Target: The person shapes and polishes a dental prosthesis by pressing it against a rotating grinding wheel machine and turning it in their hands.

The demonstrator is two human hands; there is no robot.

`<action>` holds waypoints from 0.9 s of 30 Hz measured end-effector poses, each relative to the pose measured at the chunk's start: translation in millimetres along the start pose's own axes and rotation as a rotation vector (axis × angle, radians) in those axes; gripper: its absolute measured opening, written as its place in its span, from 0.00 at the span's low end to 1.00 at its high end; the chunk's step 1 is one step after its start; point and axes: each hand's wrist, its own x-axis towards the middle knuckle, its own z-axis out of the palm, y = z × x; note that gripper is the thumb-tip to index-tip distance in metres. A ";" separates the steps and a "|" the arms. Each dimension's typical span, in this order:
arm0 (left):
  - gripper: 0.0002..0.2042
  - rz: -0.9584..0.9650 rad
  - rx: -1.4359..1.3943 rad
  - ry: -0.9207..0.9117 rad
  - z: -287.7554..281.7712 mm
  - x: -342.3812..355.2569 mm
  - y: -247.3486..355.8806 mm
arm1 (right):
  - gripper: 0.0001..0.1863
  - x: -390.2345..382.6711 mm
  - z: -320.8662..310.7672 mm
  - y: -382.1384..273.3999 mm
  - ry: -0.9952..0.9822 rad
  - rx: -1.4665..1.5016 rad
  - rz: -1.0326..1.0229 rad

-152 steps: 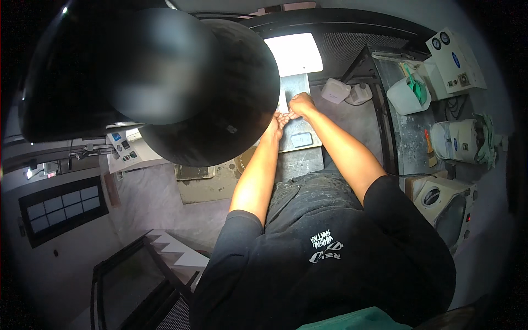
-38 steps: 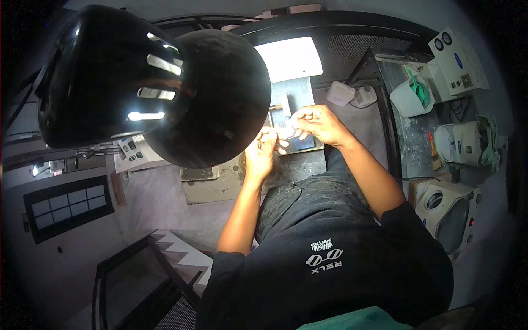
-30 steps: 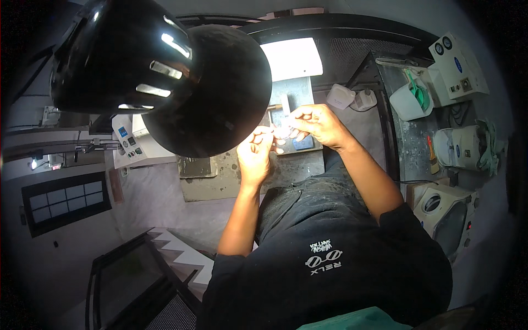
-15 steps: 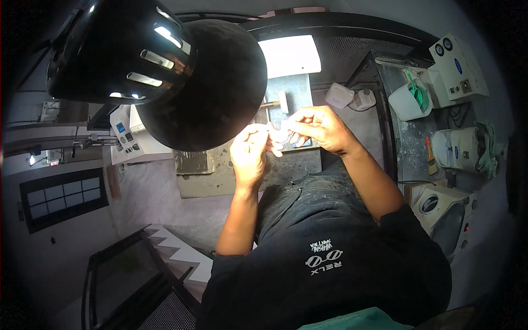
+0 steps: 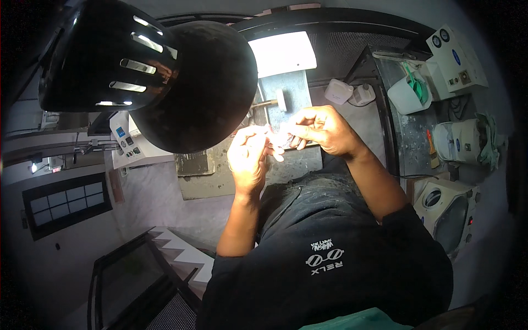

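Note:
Under the bright lamp light, a small pale, glossy piece [image 5: 281,139] sits between my two hands, its exact kind washed out by glare. My left hand [image 5: 248,157] pinches it from the left, with the fingertips closed on its edge. From the other side, my right hand [image 5: 324,131] has its thumb and fingers bent round the piece. Both hands are raised over the near edge of a metal-topped work surface [image 5: 294,88]. Just beyond them lies a hammer-like tool [image 5: 281,100] with a pale head and a brownish handle.
A large black lamp [image 5: 198,82] hangs close at the upper left. Behind the hands is a white, brightly lit panel [image 5: 283,53]. To the right stand a white bin with a green scoop [image 5: 410,93] and several machines. A stained board [image 5: 220,184] lies at the left.
The view has shifted slightly, moving the lamp a little left in the picture. Both hands keep hold of the pale piece, with only small finger movements.

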 end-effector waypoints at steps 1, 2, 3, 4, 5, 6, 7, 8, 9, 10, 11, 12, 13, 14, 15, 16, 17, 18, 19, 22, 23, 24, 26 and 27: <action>0.08 0.007 0.030 0.008 2.0 -2.4 2.1 | 0.08 -0.5 0.2 -0.3 -0.001 0.003 0.009; 0.08 0.014 0.059 0.018 4.1 -4.6 4.2 | 0.08 -0.8 0.3 -0.3 -0.004 0.008 0.019; 0.08 0.038 0.098 0.008 6.1 -6.1 6.3 | 0.09 -1.0 0.5 0.0 -0.012 0.015 0.022; 0.08 0.063 0.136 -0.002 8.2 -7.3 8.0 | 0.08 -1.0 0.8 0.5 -0.006 0.012 0.027; 0.08 0.088 0.174 -0.011 9.9 -8.4 9.6 | 0.08 -0.9 1.1 1.3 -0.005 0.011 0.025; 0.09 0.101 0.214 -0.016 11.1 -9.8 11.2 | 0.08 -0.9 1.7 2.5 -0.012 0.013 0.017; 0.09 0.114 0.255 -0.020 11.9 -11.3 12.5 | 0.08 -0.7 2.1 3.6 -0.004 0.009 0.025; 0.10 0.125 0.294 -0.022 12.4 -12.1 13.3 | 0.08 -0.5 2.5 4.8 -0.002 0.008 0.025; 0.10 0.136 0.305 -0.025 12.7 -12.7 13.1 | 0.08 -0.3 2.6 6.0 0.002 0.003 0.031; 0.10 0.145 0.315 -0.024 12.7 -13.1 12.6 | 0.08 -0.1 2.6 7.3 0.000 0.005 0.030; 0.11 0.154 0.324 -0.024 12.2 -13.6 11.8 | 0.08 -0.2 2.6 8.5 0.000 0.003 0.034; 0.11 0.155 0.315 -0.028 11.3 -13.7 11.0 | 0.08 -0.4 2.4 9.7 -0.001 0.000 0.040; 0.11 0.156 0.305 -0.032 10.4 -13.6 9.9 | 0.08 -0.4 2.2 10.9 -0.002 0.009 0.046; 0.11 0.156 0.295 -0.037 9.4 -13.2 8.9 | 0.08 -0.1 1.9 12.0 -0.004 0.018 0.054; 0.11 0.151 0.298 -0.042 8.5 -13.2 8.2 | 0.08 0.1 1.9 13.0 -0.014 0.030 0.056; 0.11 0.146 0.301 -0.046 7.8 -12.8 8.0 | 0.08 0.4 1.9 14.0 -0.005 0.024 0.067; 0.11 0.142 0.305 -0.051 7.2 -12.3 8.0 | 0.08 1.1 2.2 14.9 -0.004 0.020 0.072; 0.12 0.134 0.320 -0.049 7.2 -11.7 8.3 | 0.08 1.7 2.3 15.8 -0.004 0.017 0.077; 0.12 0.126 0.336 -0.047 7.2 -11.3 8.7 | 0.08 1.8 2.6 17.1 0.005 0.022 0.078; 0.12 0.131 0.362 -0.045 5.6 -10.3 6.3 | 0.08 3.0 0.3 24.8 0.014 0.021 0.093; 0.12 0.137 0.367 -0.045 3.5 -10.0 2.9 | 0.09 3.8 -2.4 29.7 0.008 0.011 0.105; 0.12 0.103 0.365 -0.037 -0.3 -8.8 -2.4 | 0.09 5.3 -6.0 36.6 -0.009 0.012 0.096; 0.11 0.034 0.361 -0.024 -14.0 -3.1 -19.9 | 0.09 12.2 -15.4 57.3 0.010 -0.011 0.123; 0.10 0.079 0.436 -0.045 -24.2 6.4 -33.5 | 0.10 17.4 -21.1 71.0 -0.020 0.016 0.071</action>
